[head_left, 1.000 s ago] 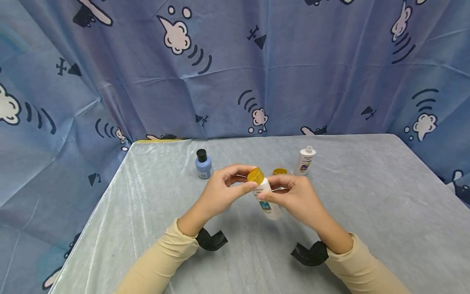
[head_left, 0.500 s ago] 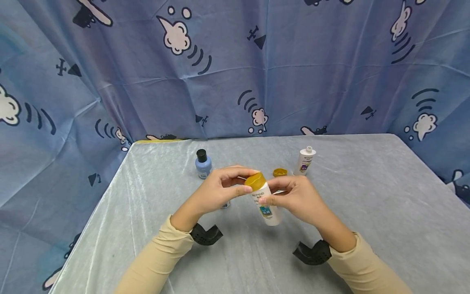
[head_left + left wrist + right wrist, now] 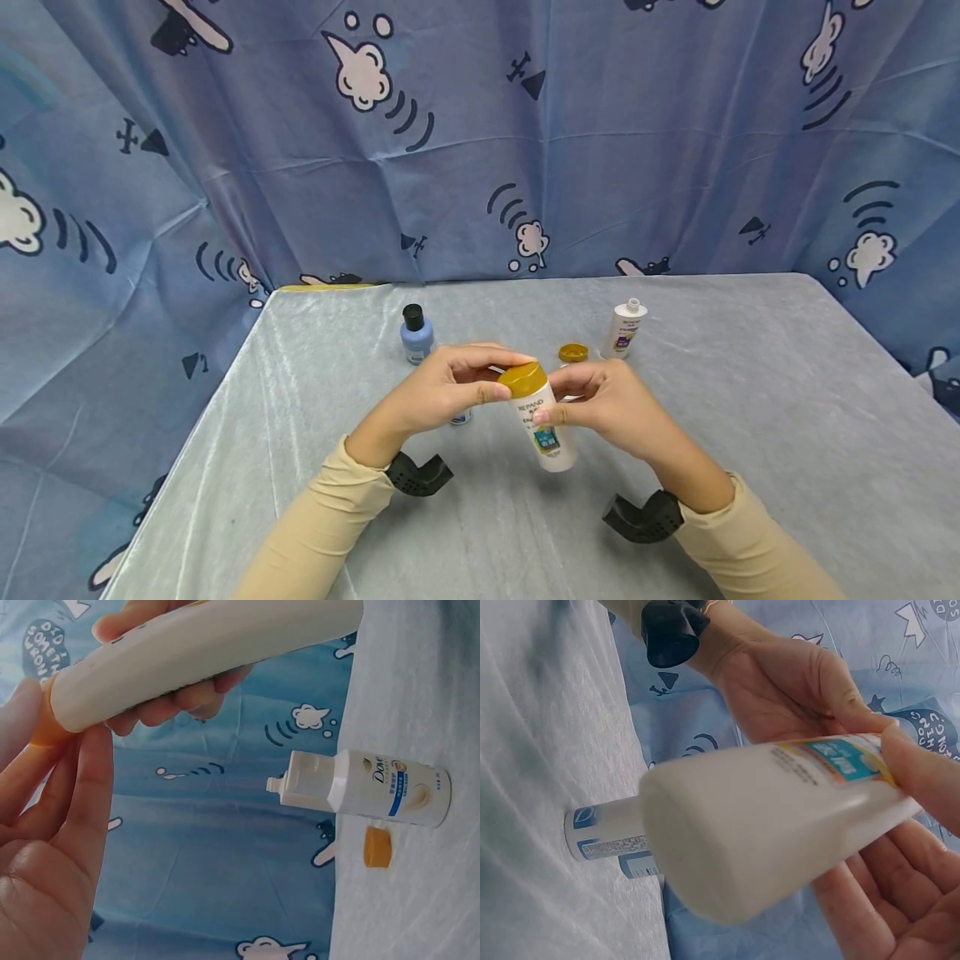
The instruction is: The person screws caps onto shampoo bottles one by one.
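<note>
A white bottle (image 3: 557, 457) with a gold cap (image 3: 523, 379) is held tilted above the table, its top leaning left. My left hand (image 3: 450, 383) pinches the cap between thumb and fingers. My right hand (image 3: 615, 412) grips the bottle's body, thumb on the label side. Its pale base faces the camera in the right wrist view, and the cap is hidden there. Cap and bottle neck meet in the left wrist view, where the left fingertips (image 3: 94, 750) touch the cap.
Beyond the hands stand a blue bottle (image 3: 416, 335) with a black top and a white bottle (image 3: 624, 329) with a bare spout. Another gold cap (image 3: 573, 352) sits near the right hand. A white container (image 3: 461, 416) is mostly hidden behind the left hand. A patterned curtain (image 3: 480, 133) hangs behind.
The held bottle has come down and nearer, and more of its label shows. My left hand has shifted slightly down and left with the cap, uncovering part of the container behind it.
</note>
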### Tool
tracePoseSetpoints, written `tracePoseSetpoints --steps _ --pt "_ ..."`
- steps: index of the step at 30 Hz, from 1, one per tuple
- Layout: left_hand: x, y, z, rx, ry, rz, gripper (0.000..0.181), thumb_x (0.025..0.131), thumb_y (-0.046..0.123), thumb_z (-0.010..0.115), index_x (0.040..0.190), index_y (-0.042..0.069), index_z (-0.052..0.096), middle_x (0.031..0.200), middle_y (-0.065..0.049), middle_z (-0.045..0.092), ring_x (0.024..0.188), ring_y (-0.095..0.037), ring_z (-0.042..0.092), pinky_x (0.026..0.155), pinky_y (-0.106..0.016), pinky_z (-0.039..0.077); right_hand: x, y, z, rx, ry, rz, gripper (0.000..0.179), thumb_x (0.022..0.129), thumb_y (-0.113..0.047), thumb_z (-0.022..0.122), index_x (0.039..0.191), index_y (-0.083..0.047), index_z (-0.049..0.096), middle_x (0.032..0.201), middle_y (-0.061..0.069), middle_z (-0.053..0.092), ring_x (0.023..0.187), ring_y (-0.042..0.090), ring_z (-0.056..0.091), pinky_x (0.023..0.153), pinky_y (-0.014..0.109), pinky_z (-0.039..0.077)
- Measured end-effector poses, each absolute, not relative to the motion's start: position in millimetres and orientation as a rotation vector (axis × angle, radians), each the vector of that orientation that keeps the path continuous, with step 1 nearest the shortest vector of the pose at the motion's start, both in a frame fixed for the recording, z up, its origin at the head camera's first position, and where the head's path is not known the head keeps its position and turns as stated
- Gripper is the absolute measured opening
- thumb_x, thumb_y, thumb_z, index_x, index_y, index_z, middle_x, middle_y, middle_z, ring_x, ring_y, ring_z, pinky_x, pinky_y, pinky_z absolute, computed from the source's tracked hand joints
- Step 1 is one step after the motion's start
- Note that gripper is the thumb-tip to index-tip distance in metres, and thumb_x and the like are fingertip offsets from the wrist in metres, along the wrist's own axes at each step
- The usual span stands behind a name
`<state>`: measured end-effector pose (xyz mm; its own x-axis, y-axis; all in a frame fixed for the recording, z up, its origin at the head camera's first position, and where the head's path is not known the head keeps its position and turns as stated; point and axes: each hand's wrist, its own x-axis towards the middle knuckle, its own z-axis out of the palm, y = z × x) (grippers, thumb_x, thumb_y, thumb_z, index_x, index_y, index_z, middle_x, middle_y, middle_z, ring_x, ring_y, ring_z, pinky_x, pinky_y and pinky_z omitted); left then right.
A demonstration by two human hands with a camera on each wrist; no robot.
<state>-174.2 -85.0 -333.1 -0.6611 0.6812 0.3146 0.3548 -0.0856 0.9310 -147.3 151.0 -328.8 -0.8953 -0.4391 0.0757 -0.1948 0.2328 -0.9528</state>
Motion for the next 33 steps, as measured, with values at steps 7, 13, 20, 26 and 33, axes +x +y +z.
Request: tracePoseSetpoints --steps 7,13,20,26,33 --pt "-172 -82 -330 1.037 2.005 1.826 0.040 0.096 0.010 0.065 0.131 -0.007 0.059 0.128 -0.025 0.062 0.105 -0.009 0.064 0.092 -0.027 0.057 -149 152 -328 -0.508 2.319 -1.716 0.032 0.080 -0.010 0.081 0.107 0.006 0.073 0.095 0.009 0.076 0.083 0.010 0.071 0.076 0.030 0.061" --pt "-171 -78 -328 0.816 2.052 1.901 0.037 0.093 0.002 0.066 0.129 -0.003 0.062 0.128 -0.021 0.065 0.102 -0.012 0.067 0.092 -0.028 0.057 -152 149 -326 -0.399 2.380 -1.687 0.036 0.081 -0.018 0.082 0.111 0.001 0.073 0.102 0.013 0.076 0.088 0.013 0.071 0.077 0.031 0.060" --pt "-185 -73 -313 0.620 2.217 1.870 0.034 0.088 0.010 0.074 0.122 0.004 0.069 0.117 -0.014 0.072 0.096 -0.014 0.070 0.090 -0.030 0.058 -171 147 -309 -0.383 2.435 -1.689 0.039 0.083 -0.020 0.082 0.115 0.000 0.072 0.106 0.014 0.076 0.091 0.013 0.073 0.081 0.032 0.060" --pt "-206 -71 -287 0.598 2.381 1.799 0.031 0.085 0.018 0.080 0.114 0.011 0.073 0.107 -0.007 0.075 0.092 -0.016 0.071 0.087 -0.031 0.058 -200 148 -281 -0.388 2.440 -1.624 0.039 0.084 -0.022 0.081 0.118 -0.005 0.072 0.112 0.012 0.075 0.094 0.016 0.073 0.085 0.036 0.061" --pt "-234 -75 -275 0.536 2.367 1.798 0.032 0.085 0.020 0.080 0.115 0.010 0.073 0.112 -0.007 0.074 0.101 -0.017 0.069 0.095 -0.033 0.056 -228 144 -267 -0.302 2.344 -1.612 0.040 0.087 -0.019 0.077 0.123 -0.003 0.068 0.123 0.010 0.071 0.110 0.019 0.067 0.102 0.041 0.054"
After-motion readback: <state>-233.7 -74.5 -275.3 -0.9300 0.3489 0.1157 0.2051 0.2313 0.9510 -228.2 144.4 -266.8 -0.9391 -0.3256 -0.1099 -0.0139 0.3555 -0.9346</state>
